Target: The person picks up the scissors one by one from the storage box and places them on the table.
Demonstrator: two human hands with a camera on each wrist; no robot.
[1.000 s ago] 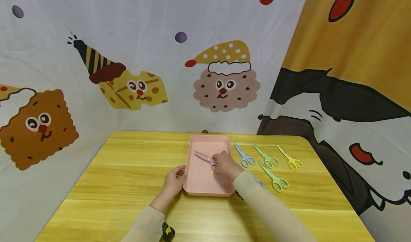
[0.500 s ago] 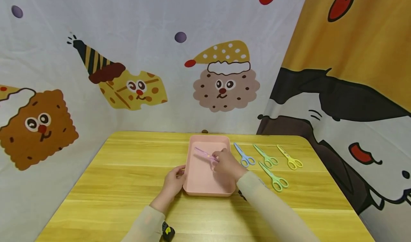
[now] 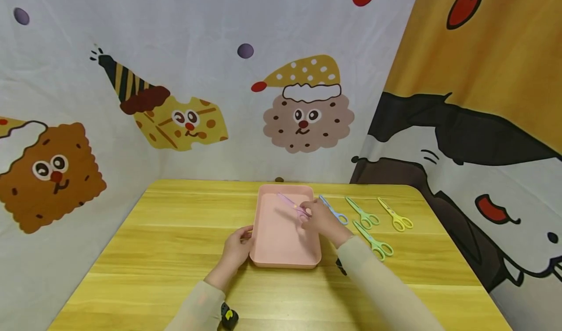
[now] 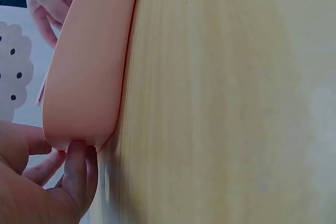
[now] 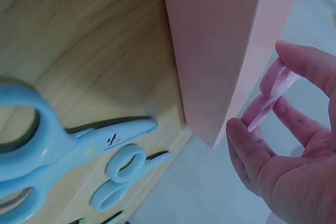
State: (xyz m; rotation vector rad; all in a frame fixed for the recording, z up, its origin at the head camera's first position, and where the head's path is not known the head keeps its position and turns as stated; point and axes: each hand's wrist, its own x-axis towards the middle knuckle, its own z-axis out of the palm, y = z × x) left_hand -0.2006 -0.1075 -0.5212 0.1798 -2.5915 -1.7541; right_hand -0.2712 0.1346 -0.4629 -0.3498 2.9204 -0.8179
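A shallow pink tray (image 3: 283, 248) stands lengthwise on the wooden table. My left hand (image 3: 237, 248) grips its left side; the left wrist view shows the fingers (image 4: 79, 171) against the outer wall. Over the tray's right half, my right hand (image 3: 322, 222) pinches pink-purple scissors (image 3: 287, 202) by the handle, blades pointing to the far left. In the right wrist view the scissors' handle loops (image 5: 273, 85) sit between thumb and fingertips, above the tray's rim. Whether the blades touch the tray floor I cannot tell.
Right of the tray lie blue scissors (image 3: 341, 218), two green pairs, farther scissors (image 3: 368, 219) and nearer scissors (image 3: 375, 245), and yellow scissors (image 3: 398, 221). The right wrist view shows larger blue scissors (image 5: 58, 153) close to the tray. A patterned curtain (image 3: 197, 165) hangs behind.
My right hand has moved right and slightly away, carrying the pink-purple scissors, which have swung to a steeper angle. My left hand has stayed at the tray's side.
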